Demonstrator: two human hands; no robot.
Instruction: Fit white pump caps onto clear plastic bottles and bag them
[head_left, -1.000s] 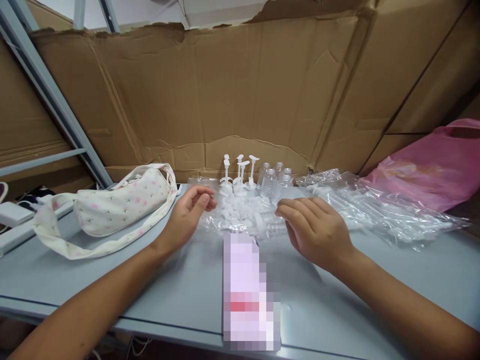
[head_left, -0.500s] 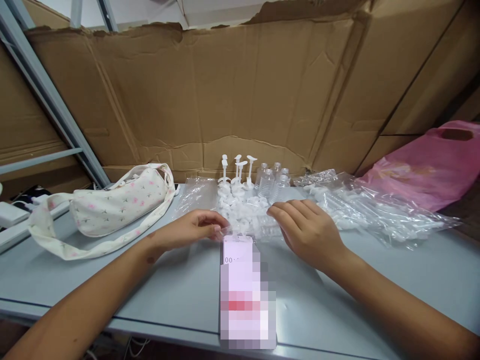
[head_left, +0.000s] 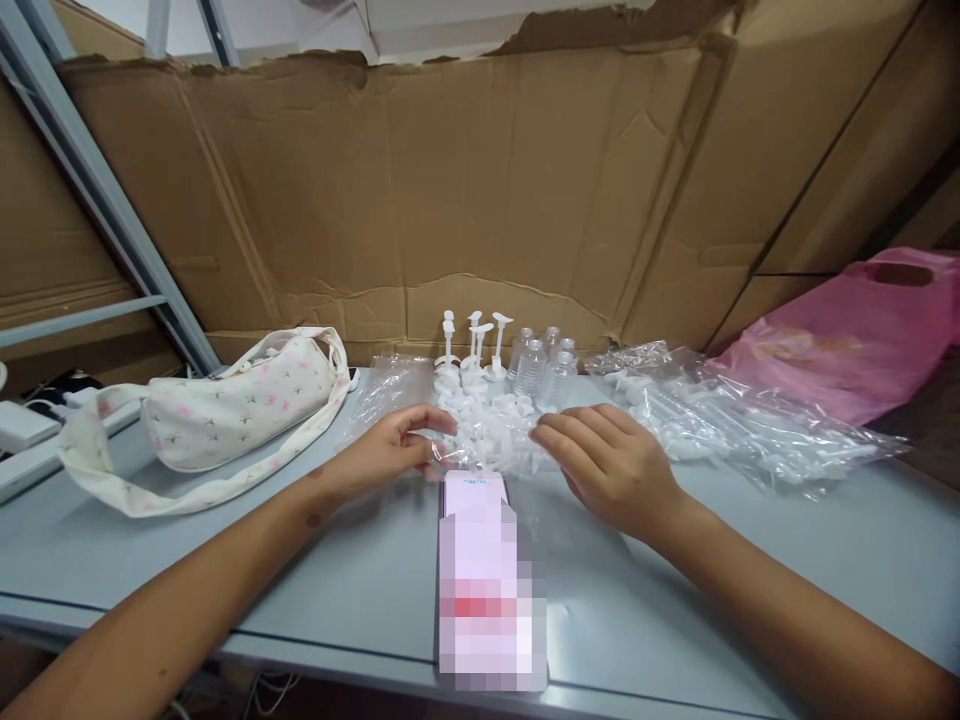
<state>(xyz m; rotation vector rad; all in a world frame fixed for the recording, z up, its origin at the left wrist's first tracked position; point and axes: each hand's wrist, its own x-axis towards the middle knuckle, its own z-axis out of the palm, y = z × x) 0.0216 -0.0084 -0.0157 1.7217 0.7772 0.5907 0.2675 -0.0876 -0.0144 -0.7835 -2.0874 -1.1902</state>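
The edge of the clear bag is pinched by the thumb and fingers of the left hand. The right hand is laid flat with fingers spread, just right of the pinch, on the same bag. White caps are piled between both hands, just behind the pinch.

Clear crinkled bag, small white caps heaped inside, lying flat.

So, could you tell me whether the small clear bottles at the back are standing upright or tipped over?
Upright: the clear bottles stand on their bases, necks up, beside the white pumps.
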